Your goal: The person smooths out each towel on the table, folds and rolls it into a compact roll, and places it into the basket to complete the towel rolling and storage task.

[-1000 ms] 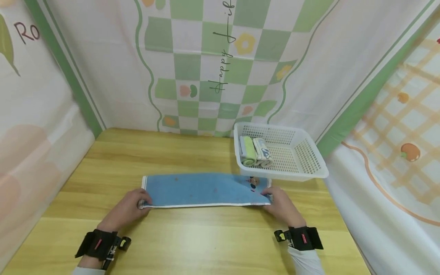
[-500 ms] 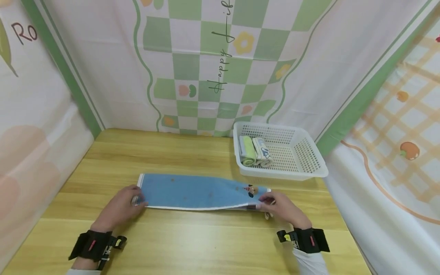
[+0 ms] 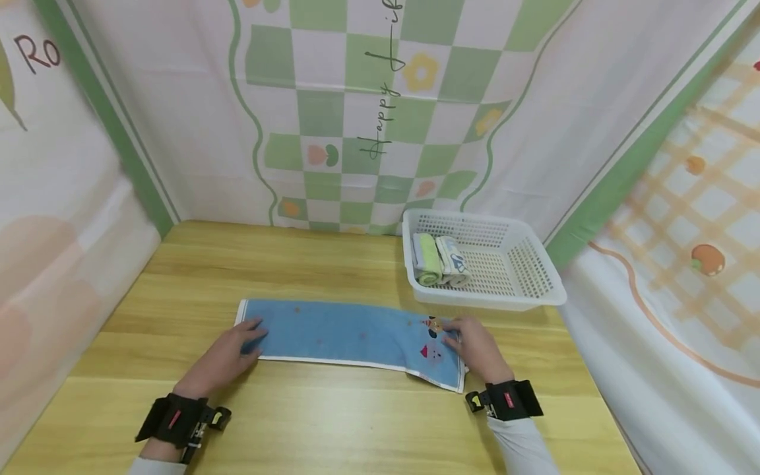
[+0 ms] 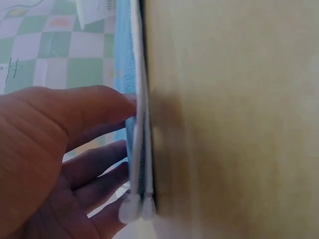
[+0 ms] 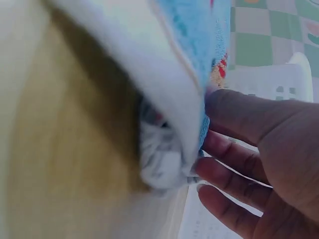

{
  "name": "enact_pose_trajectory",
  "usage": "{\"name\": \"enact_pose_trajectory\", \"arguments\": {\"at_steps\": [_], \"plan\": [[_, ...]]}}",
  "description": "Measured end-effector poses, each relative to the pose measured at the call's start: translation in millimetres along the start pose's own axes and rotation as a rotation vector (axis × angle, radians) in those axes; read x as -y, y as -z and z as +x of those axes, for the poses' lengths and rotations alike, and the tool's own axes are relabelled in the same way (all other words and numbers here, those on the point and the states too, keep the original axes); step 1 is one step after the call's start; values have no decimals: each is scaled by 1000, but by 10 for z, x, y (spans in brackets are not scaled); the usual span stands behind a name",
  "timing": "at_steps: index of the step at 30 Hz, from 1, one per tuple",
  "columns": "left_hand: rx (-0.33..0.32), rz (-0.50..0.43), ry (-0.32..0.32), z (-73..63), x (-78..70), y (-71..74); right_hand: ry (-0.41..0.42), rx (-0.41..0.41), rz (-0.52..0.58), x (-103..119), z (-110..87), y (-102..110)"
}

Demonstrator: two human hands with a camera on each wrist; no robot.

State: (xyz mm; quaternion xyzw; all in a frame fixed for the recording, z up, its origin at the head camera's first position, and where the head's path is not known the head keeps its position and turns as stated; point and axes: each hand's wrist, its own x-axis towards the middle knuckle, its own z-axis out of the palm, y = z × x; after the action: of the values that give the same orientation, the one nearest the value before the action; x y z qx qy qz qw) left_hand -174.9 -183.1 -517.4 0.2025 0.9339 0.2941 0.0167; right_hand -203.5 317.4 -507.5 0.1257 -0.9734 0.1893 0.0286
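A blue towel with white edges lies folded into a long strip across the wooden table. Small cartoon figures show near its right end, where the front corner slants toward me. My left hand rests on the towel's left end, fingers fairly straight and thumb at the front edge. In the left wrist view, two white-edged layers of the towel lie one on the other. On the right end rests my right hand, with fingers extended over the cloth. The right wrist view shows a crumpled grey-white layer beneath the upper one.
A white plastic basket stands behind the towel's right end. Inside, at its left, are a green rolled towel and a white patterned rolled towel. Printed curtains hang along the table's back and sides.
The towel's right front corner, pinched by my right hand earlier, now lies down and closer to me. My left hand has moved slightly right onto the towel and my right hand has relaxed.
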Motion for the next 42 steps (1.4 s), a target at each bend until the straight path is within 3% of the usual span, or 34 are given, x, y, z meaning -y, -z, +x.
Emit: {"name": "enact_pose_trajectory", "arguments": {"at_steps": [5,9,13,18,22,24,26,30,35,42], "plan": [[12,-38,48,10,-3,49,30,7,-15,-6,62,53],[17,-52,80,22,23,64,-13,86,97,-36,66,173],[10,-61,102,35,47,77,-51,66,199,-90,91,240],[-7,-44,97,50,38,84,0,-37,36,-119,163,137],[-47,-5,47,75,11,74,11,-113,-48,67,98,74],[-70,11,21,91,-4,63,26,-83,-38,232,40,50],[-76,16,6,113,-19,48,45,6,-28,395,-18,12],[-33,48,8,167,-63,6,51,165,-56,579,-70,-82],[4,92,47,243,-120,-38,44,165,-55,580,-28,-106],[19,103,63,365,-233,-66,52,156,-25,400,52,-68]]}}
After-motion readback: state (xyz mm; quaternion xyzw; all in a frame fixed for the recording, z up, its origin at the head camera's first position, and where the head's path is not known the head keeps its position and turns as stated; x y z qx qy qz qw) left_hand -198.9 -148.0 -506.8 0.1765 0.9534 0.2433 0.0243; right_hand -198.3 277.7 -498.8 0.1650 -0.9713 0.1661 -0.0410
